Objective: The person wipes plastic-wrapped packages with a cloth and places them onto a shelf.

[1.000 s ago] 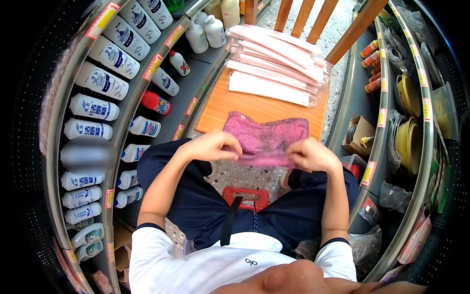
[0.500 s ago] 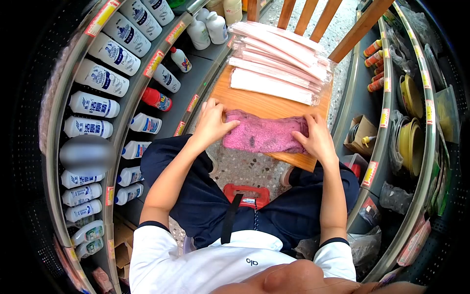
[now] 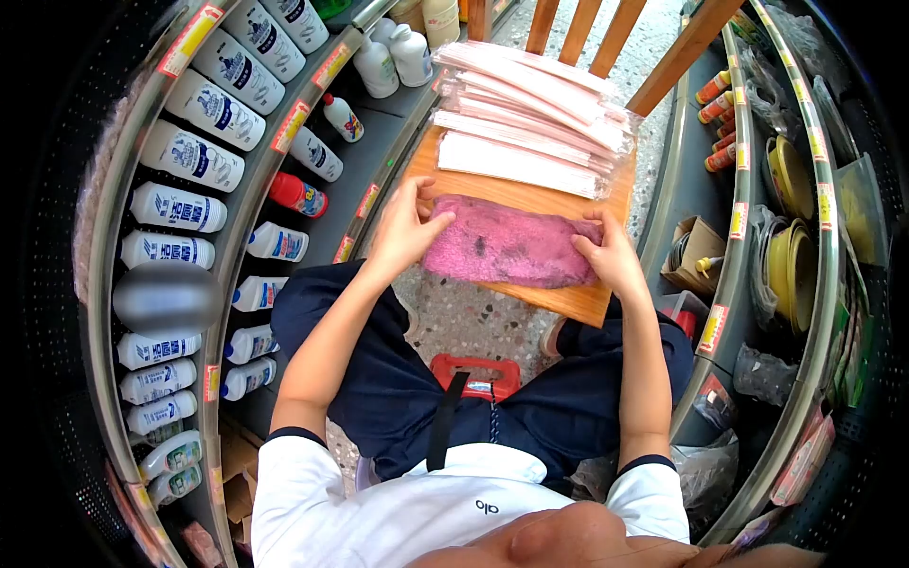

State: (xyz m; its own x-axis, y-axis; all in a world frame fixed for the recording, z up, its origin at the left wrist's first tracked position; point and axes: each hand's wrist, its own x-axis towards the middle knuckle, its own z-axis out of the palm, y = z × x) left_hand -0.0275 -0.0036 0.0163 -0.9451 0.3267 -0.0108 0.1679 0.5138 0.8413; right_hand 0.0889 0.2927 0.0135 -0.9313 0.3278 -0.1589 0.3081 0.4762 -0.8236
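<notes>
A folded pink-purple cloth [image 3: 511,244] with dark stains lies across the near part of a wooden chair's seat [image 3: 568,301]. At the cloth's left end is my left hand [image 3: 405,227], its thumb touching the top and its fingers spread apart beyond the edge. My right hand [image 3: 611,254] grips the right end, thumb on top and fingers around the far side. Behind the cloth, a pile of long, flat, pale pink-and-white packets [image 3: 530,118] in clear plastic covers the back of the seat.
Shelves of white bottles [image 3: 194,154] curve along my left, with a red bottle [image 3: 298,194] among them. To my right, shelves hold yellow round items [image 3: 791,260] and a cardboard box [image 3: 696,251]. The chair's slatted back [image 3: 611,38] rises beyond. A red plastic object [image 3: 483,376] sits between my legs.
The cloth now looks flatter and wider towards me. My left fingers have lifted and spread at its left end, while my right hand stays at the right end. The view has shifted slightly.
</notes>
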